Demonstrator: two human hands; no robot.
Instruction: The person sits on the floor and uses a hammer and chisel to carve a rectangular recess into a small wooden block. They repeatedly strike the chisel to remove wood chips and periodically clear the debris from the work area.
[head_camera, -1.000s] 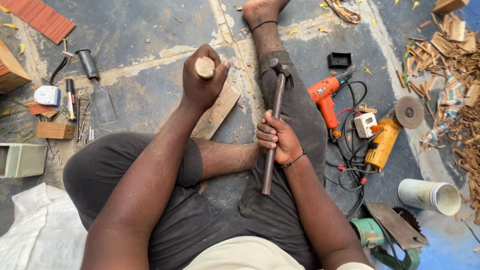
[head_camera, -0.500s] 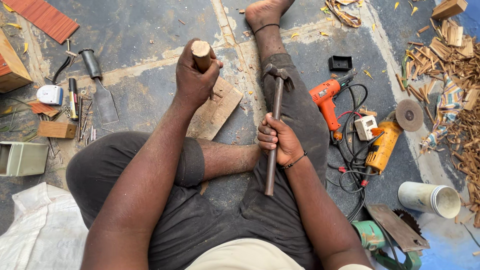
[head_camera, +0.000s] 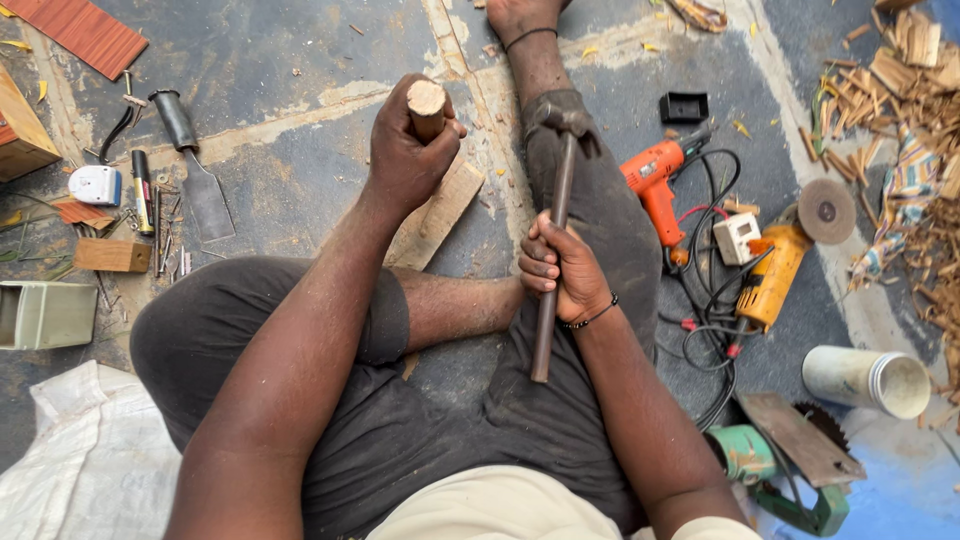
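Note:
My left hand is closed around a round wooden-handled tool, held upright over a wooden block that lies on the concrete floor. My right hand grips the shaft of a hammer about halfway along; its metal head rests on my outstretched right leg. I sit on the floor with my left leg folded under the left arm.
An orange electric drill, a yellow angle grinder with its disc, a white plug box and tangled cables lie right. A circular saw and a white cylinder are nearer. A chisel, small tools and wood pieces lie left; wood scraps pile far right.
My left hand has tilted the wooden handle more upright and shifted slightly up and right. My right hand and the hammer have stayed nearly still.

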